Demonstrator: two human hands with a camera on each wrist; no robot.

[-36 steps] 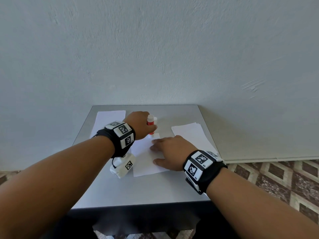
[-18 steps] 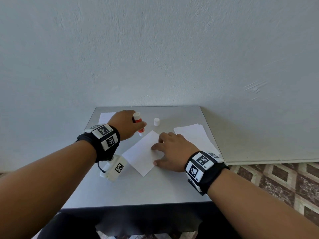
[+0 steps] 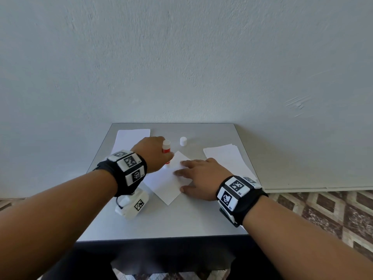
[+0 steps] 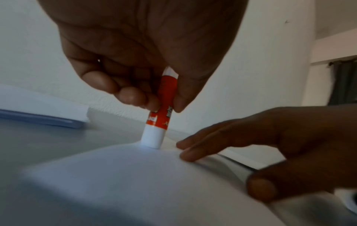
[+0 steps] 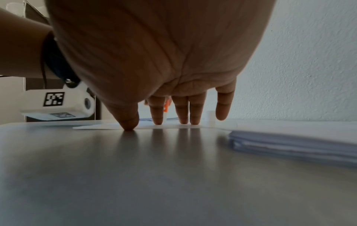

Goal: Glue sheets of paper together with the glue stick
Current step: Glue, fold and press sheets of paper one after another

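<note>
Right hand: straight fingers pressed flat on the sheet, which lies cornerwise on the table. Left hand: fingers curled round the glue stick, long axis near upright, tip down on the sheet's far-left edge. Since 0.5 s ago the stick has come down onto the paper. Beyond: cap, 2 stacks.

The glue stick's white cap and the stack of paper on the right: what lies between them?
Only bare grey table, seen in the head view, separates cap from stack.
</note>
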